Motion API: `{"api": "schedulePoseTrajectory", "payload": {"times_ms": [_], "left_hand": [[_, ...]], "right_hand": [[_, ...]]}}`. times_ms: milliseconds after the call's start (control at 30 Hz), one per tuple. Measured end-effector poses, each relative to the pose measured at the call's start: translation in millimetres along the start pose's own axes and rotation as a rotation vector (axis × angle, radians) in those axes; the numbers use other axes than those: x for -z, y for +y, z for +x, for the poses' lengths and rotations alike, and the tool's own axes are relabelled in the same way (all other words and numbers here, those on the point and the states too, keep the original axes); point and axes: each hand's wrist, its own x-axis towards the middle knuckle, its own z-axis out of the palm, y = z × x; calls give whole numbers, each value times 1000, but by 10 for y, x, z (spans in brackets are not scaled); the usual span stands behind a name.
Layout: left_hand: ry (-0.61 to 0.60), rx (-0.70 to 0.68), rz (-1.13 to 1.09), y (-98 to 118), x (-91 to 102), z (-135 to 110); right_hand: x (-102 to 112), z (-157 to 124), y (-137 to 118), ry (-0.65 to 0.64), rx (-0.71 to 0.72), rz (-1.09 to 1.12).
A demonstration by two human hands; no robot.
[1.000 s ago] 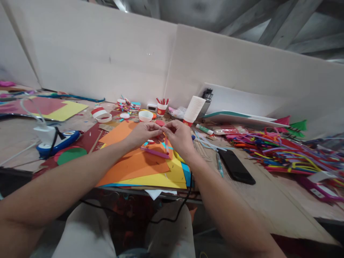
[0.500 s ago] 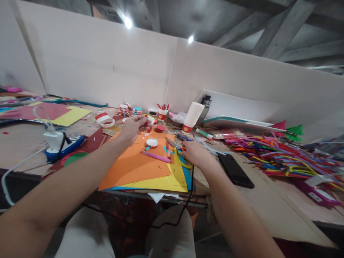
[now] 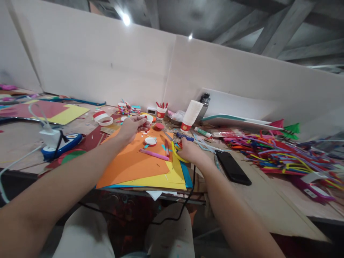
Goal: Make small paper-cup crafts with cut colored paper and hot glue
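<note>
My left hand (image 3: 135, 127) is raised over the far end of the orange paper (image 3: 129, 163), its fingers pinched on a small red piece (image 3: 145, 116). My right hand (image 3: 189, 148) is curled around what looks like a blue glue gun (image 3: 185, 136), partly hidden by the fingers; a black cord (image 3: 194, 175) hangs below. Scissors with yellow handles (image 3: 176, 153) lie beside the right hand. Between the hands are a white-topped red disc (image 3: 151, 141) with blue tabs, a pink pen (image 3: 154, 154) and a red stick (image 3: 167, 147).
A leaning stack of paper cups (image 3: 192, 114) and a cup of red sticks (image 3: 161, 111) stand at the back. To the right lie a black phone (image 3: 233, 167), a glue stick (image 3: 202, 132) and piled pipe cleaners (image 3: 279, 152). A blue power strip (image 3: 61, 147) sits left.
The camera view has shifted slightly, moving the scene a little left and up. My right hand now covers more of the scissors' handles; the left hand keeps its pinch.
</note>
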Motion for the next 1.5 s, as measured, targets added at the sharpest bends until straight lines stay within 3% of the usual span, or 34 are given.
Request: {"api": "schedulePoseTrajectory", "payload": {"times_ms": [133,300,500,600,700,1000,1267,1500], "left_hand": [[-54,-4,9,-20,1,-15],[-103,64,66,-30,-43,-63],[-144,133,49,-14,-86,-96],[-167,151,13,9,-76,-79],[-187,173,-14,43,-64,-57],[-199,205,-36,123,-66,-61],[-177,194,-48,112,-77,-53],[-235,129,-70,66,-31,-20]], "right_hand": [[39,30,21,23,36,121],[66,52,54,142,234,314],[21,93,25,188,440,724],[46,53,-30,110,391,956],[124,-41,-73,-64,324,1125],[199,-190,-116,-332,367,1118],[174,-209,-111,-355,376,1109],[173,-221,-119,-369,374,1099]]}}
